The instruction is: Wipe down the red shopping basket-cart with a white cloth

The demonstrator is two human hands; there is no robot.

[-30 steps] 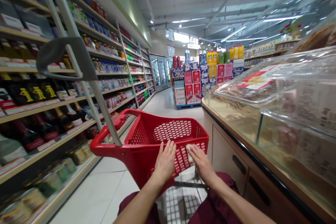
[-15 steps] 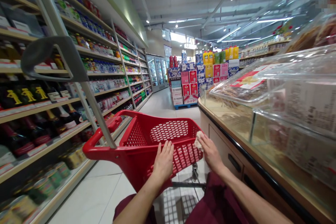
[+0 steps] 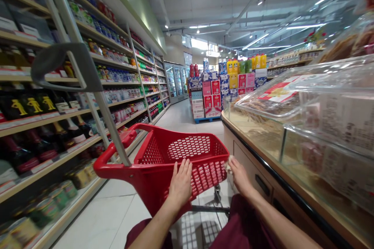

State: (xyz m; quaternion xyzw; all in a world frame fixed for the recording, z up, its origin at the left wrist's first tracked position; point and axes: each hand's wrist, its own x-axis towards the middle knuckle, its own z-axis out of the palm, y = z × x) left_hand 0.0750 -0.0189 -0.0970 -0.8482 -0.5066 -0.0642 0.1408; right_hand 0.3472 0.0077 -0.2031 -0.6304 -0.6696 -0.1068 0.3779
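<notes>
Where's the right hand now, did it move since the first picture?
Yes. Judged against the red cart, the right hand has moved to the right, from the cart's near side to its right-hand corner.

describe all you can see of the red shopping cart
The shopping cart has a red basket, plastic by its look, with small holes in its walls and a rounded handle at its left end. Below is a metal-looking frame. It stands upright on pale tiles. The left hand lies flat on its near side; the right hand holds a cloth at its right corner.
</notes>
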